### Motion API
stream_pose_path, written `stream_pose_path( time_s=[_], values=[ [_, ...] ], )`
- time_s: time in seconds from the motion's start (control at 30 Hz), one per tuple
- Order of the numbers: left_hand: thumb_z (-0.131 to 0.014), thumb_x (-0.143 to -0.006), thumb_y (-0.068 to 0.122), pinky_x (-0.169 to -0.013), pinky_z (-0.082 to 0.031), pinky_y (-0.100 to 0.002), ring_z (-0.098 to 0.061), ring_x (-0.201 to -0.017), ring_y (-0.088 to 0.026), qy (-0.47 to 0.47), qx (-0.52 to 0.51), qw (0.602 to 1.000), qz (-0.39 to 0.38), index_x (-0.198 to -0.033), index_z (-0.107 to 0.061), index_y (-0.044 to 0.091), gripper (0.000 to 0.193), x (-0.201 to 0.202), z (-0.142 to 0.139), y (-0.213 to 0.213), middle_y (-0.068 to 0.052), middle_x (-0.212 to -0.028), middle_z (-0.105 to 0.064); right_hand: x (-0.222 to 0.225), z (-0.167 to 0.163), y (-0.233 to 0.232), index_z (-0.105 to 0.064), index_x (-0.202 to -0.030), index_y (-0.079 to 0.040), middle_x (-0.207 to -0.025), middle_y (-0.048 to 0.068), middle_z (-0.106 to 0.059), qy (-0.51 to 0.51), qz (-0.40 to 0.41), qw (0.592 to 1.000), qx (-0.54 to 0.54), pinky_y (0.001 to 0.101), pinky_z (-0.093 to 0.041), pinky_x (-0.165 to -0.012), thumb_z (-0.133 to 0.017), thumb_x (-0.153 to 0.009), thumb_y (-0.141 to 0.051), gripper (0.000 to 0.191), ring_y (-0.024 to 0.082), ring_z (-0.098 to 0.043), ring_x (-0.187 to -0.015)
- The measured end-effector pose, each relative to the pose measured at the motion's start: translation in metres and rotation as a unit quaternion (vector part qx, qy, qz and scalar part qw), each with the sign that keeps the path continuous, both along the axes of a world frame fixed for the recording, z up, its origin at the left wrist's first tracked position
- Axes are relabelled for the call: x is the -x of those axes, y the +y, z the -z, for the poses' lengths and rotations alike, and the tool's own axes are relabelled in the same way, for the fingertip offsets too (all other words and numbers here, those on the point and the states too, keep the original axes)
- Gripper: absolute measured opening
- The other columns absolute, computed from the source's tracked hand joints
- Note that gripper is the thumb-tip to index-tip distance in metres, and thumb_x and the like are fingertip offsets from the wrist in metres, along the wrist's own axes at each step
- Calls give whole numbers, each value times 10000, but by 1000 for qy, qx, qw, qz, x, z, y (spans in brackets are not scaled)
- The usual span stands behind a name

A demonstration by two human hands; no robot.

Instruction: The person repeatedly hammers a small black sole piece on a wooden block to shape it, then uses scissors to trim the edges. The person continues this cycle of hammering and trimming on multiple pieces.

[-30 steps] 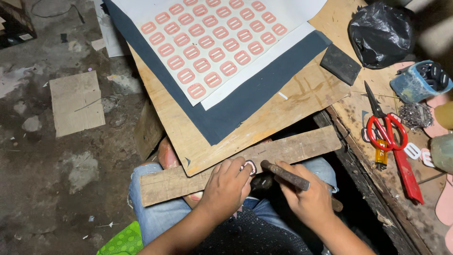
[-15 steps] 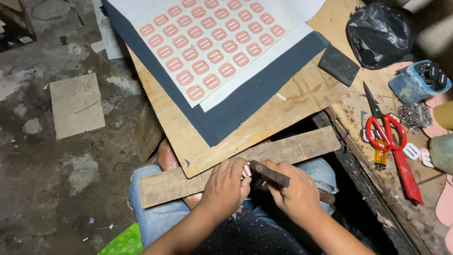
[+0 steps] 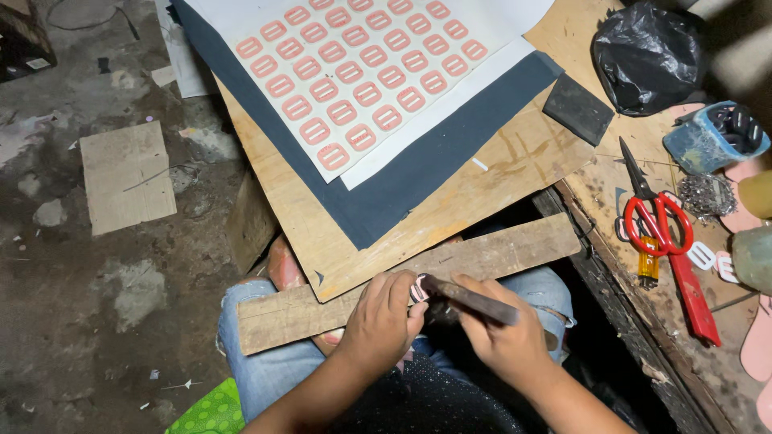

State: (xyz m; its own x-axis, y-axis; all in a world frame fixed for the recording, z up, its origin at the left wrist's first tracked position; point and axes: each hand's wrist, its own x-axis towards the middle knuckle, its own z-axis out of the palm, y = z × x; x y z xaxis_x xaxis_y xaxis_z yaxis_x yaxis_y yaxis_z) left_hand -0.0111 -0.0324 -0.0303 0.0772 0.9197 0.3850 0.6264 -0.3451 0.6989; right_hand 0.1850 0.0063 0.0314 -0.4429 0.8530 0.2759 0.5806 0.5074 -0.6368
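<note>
- Left hand (image 3: 384,317) pinches a small pink buckle (image 3: 419,288) against the plank (image 3: 482,257) on the lap, fingers closed on it.
- Right hand (image 3: 505,341) is clamped round a dark tool (image 3: 466,297), its tip at the buckle — touching, as far as I can tell.
- At 12 o'clock, a plywood board (image 3: 515,161) carries a dark sheet (image 3: 402,189) and a white sheet (image 3: 482,24) with rows of pink buckles (image 3: 362,68), most slots filled.
- At 2 o'clock — red scissors (image 3: 659,221), a black bag (image 3: 651,52), a blue tub (image 3: 708,141).
- Judged from this: one piece in hand, many left on the sheet.
</note>
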Motion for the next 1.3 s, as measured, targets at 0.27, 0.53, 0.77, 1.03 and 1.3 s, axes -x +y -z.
stream_pose_path(
  time_s=[0.27, 0.53, 0.77, 1.03, 1.3],
  values=[
    [-785, -827, 131, -894, -513, -455, -619, -1035, -376, -24, 33, 999, -14, -1240, -540, -1, 497, 1, -1, -1, -178, -1114, -653, 2, 0, 9, -698, -1157, -76, -834, 93, -689, -40, -59, 997, 5, 387, -551, -635, -758, -781, -98, 382, 307, -695, -730],
    [-772, -816, 97, -918, -512, -451, -625, -1048, -364, -10, 18, 1000, 1, -1228, -532, -14, 489, 2, -2, 2, -173, -1113, -659, 2, 6, 22, -734, -1116, -101, -846, 90, -713, -54, -100, 992, 57, 386, -560, -650, -769, -805, -114, 313, 298, -713, -756],
    [-765, -819, 84, -914, -521, -445, -625, -1056, -365, -18, 13, 1000, 7, -1248, -515, -26, 509, 2, 1, 2, -183, -1127, -655, 11, 28, 13, -706, -1157, -34, -1091, 122, -769, 83, -80, 985, 128, 326, -586, -840, -693, -917, -90, 247, 260, -767, -980],
    [-773, -812, 102, -915, -507, -466, -607, -1051, -386, 3, 9, 1000, -2, -1251, -510, -32, 529, 0, 1, 2, -201, -1126, -638, 8, 18, 14, -707, -1172, -16, -1092, 130, -760, 86, -76, 986, 119, 332, -573, -846, -669, -933, -94, 254, 249, -742, -979],
    [-775, -825, 120, -916, -509, -463, -608, -1051, -385, -3, 2, 1000, -7, -1275, -487, -13, 551, 1, 5, 0, -195, -1144, -628, 8, 31, -3, -717, -1079, -32, -909, 92, -772, 94, 22, 969, 226, 289, -601, -708, -670, -923, -134, 192, 179, -752, -777]
  ],
)
